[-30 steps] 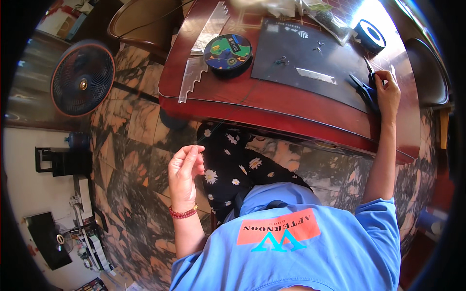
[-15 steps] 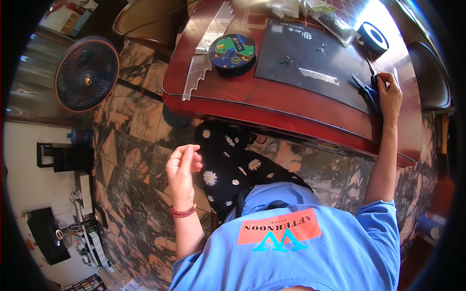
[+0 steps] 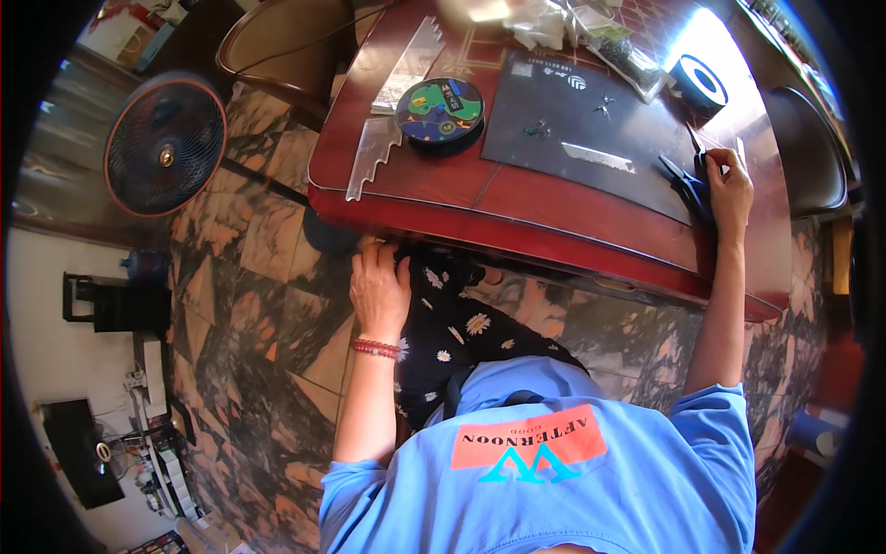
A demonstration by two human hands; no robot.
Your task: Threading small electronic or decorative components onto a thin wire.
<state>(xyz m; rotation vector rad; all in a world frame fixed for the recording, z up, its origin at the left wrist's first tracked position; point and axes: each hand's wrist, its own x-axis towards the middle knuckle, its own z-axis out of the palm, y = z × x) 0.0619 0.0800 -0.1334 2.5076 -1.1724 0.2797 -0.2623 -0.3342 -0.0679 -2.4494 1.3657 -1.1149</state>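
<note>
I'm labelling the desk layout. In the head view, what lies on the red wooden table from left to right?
Clear stepped plastic strip → round dark spool with colourful label → black rectangular mat → dark-handled pliers → right hand.

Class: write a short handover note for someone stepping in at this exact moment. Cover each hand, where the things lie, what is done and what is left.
Left hand: empty, resting on the knee of the black daisy-print trousers, below the red wooden table.
Right hand: on the table's right side, fingers at the dark-handled pliers; whether it grips them cannot be told.
On the black work mat: a flat silver metal strip and small dark parts. A round colourful spool sits left of the mat.
Done: tools laid out. Left: pliers not yet lifted.
</note>
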